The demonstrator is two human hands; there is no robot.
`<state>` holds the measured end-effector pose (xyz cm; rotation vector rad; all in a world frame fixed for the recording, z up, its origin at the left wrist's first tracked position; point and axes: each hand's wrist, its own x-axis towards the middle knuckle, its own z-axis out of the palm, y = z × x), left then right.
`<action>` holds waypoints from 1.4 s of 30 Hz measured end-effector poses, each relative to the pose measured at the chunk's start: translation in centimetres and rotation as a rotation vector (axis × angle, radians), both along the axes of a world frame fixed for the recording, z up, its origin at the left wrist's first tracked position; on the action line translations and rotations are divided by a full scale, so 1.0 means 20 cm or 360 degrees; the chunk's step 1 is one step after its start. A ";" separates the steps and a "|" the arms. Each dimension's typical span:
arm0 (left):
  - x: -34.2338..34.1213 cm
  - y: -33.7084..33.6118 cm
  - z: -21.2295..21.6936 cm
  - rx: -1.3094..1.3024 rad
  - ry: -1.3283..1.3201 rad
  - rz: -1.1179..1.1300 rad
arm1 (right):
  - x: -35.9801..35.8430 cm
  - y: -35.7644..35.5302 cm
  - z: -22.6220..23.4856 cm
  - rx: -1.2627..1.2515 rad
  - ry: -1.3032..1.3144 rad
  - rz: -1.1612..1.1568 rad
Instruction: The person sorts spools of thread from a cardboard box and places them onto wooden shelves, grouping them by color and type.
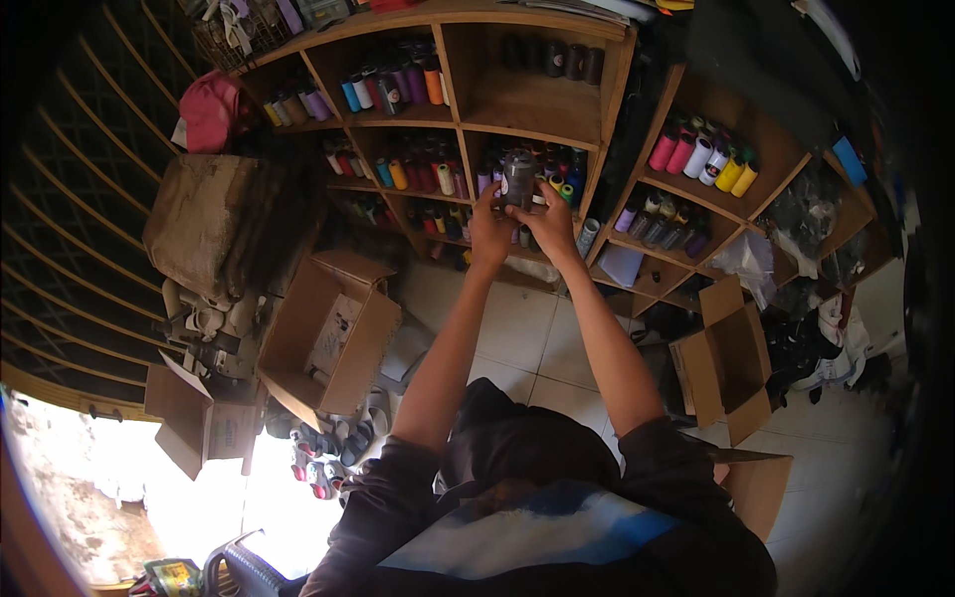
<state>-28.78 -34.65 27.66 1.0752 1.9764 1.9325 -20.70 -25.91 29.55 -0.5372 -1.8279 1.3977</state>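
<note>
Both my arms reach forward to the wooden shelf. Between my hands is a dark grey thread spool in what looks like a clear wrap, held upright. My left hand closes on its left side and my right hand on its right, with the fingers partly hidden by the spool. Behind it, several coloured thread spools stand in the shelf compartment. The compartment above holds a row of dark spools along its back.
A wooden shelf of spools fills the far side; a second shelf stands right. Open cardboard boxes sit on either side. Sandals lie on the tiled floor. A metal gate runs along the left.
</note>
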 end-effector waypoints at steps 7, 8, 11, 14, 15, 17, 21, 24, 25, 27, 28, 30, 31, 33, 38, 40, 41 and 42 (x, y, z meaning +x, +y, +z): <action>-0.31 0.36 0.13 -0.0180 0.0356 0.0239 | -0.35 0.34 0.05 0.0138 -0.0128 -0.0197; -0.36 0.41 0.12 -0.0189 0.0356 0.0214 | -0.43 0.39 0.00 0.0149 -0.0087 -0.0220; -0.55 0.58 0.10 -0.0251 0.0495 0.0064 | -0.66 0.61 -0.07 0.0153 0.0074 -0.0204; -0.76 0.78 0.00 -0.0030 0.0585 0.0044 | -0.91 0.84 -0.11 0.0171 -0.0013 -0.0251; -0.86 0.86 -0.02 -0.0052 0.0717 0.0098 | -1.01 0.89 -0.12 0.0294 0.0005 -0.0322; -0.96 0.99 -0.07 -0.0032 0.0828 0.0099 | -1.14 1.07 -0.18 0.0404 -0.0055 -0.0441; -1.14 1.19 -0.10 -0.0053 0.0797 0.0012 | -1.35 1.31 -0.25 0.0515 -0.0128 -0.0587; -1.28 1.28 -0.15 -0.0193 0.0917 0.0019 | -1.48 1.34 -0.26 0.0665 -0.0198 -0.0743; -1.27 1.31 -0.16 -0.0231 0.0815 -0.0033 | -1.47 1.38 -0.28 0.0647 -0.0228 -0.0735; -1.37 1.36 -0.14 -0.0303 0.0882 -0.0041 | -1.54 1.39 -0.23 0.0601 -0.0230 -0.0674; -1.38 1.39 -0.13 -0.0327 0.0904 -0.0059 | -1.56 1.43 -0.23 0.0626 -0.0261 -0.0714; -1.42 1.43 -0.12 -0.0353 0.0910 -0.0108 | -1.61 1.50 -0.22 0.0671 -0.0325 -0.0786; -1.43 1.45 -0.10 -0.0360 0.0887 -0.0148 | -1.62 1.53 -0.21 0.0725 -0.0317 -0.0784; -1.43 1.50 -0.08 -0.0348 0.0885 -0.0141 | -1.67 1.63 -0.16 0.0772 -0.0320 -0.0818; -1.56 1.55 -0.09 -0.0363 0.0924 -0.0081 | -1.74 1.58 -0.12 0.0714 -0.0506 -0.0741; -1.57 1.58 -0.10 -0.0429 0.0932 -0.0102 | -1.77 1.63 -0.16 0.0858 -0.0473 -0.0836; -1.57 1.60 -0.09 -0.0454 0.0940 -0.0107 | -1.78 1.67 -0.16 0.0936 -0.0449 -0.0884; -1.56 1.63 -0.10 -0.0407 0.0911 -0.0098 | -1.77 1.71 -0.17 0.0905 -0.0445 -0.0864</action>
